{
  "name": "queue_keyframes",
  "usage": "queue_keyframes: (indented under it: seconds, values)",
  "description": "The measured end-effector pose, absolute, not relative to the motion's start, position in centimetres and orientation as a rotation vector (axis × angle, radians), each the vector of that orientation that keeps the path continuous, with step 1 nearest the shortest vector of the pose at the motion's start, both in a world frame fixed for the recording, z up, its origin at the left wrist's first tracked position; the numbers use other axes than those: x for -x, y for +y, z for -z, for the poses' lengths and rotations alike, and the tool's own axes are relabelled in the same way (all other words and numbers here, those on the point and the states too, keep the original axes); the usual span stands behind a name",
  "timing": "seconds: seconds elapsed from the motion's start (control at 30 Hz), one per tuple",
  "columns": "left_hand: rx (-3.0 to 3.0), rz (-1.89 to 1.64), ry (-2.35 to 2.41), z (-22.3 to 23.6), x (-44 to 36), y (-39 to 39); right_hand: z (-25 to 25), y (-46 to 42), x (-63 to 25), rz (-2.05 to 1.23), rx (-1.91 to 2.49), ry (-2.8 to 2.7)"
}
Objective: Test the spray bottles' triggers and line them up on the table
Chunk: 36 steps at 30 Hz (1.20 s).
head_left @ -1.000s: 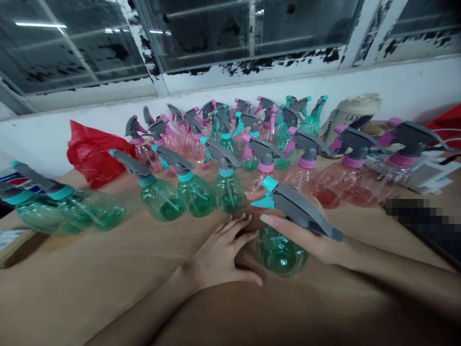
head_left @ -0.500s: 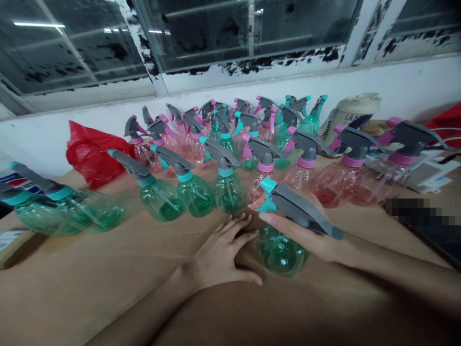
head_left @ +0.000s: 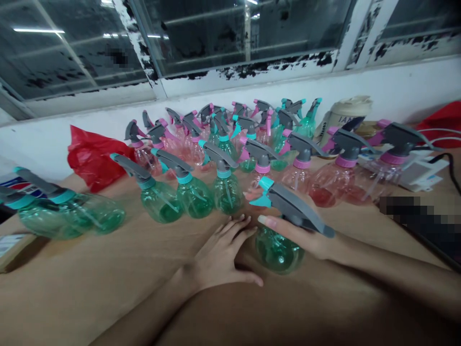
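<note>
Holding the green spray bottle (head_left: 279,254) near, just right of centre, your right hand (head_left: 311,240) has its fingers wrapped round the neck; fill cannot be determined. Your left hand (head_left: 219,259) lies on the counter (head_left: 118,283), fingers spread. Farther right, pink bottles (head_left: 329,187) show darker red low inside.

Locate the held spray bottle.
In the head view, the green spray bottle is right of centre, gripped by the right hand, beside the left hand.
</note>
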<state>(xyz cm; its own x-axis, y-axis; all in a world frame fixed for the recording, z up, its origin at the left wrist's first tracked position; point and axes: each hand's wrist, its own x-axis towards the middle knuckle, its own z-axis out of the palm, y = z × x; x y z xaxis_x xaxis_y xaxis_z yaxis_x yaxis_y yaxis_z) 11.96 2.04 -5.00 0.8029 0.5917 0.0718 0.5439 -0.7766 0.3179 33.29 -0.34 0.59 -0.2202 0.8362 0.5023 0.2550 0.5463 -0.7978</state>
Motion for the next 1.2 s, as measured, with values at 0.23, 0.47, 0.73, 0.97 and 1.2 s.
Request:
queue_keyframes:
  seconds: [0.23,0.47,0.73,0.97,1.2]
  values:
    - [-2.545,-0.538,0.843,4.2,-12.5,-0.2,-0.4,-0.6,-32.4,-0.617,0.902,-1.736]
    - [-2.475,-0.985,0.965,2.6,-11.3,-2.2,-0.6,-1.1,-27.2,-0.614,0.777,-1.79]
    - [-2.433,-1.006,1.199,-0.1,-3.5,-4.8,-1.3,-0.9,-20.9,-0.692,0.647,-2.045]
    - [-2.284,-1.21,1.586,1.1,4.8,-4.1,-5.1,1.0,-18.9,-0.461,0.72,-2.079]
    - [-2.372,-1.327,1.83,2.5,8.6,-0.4,-9.0,6.3,-15.9,0.174,0.881,-2.177]
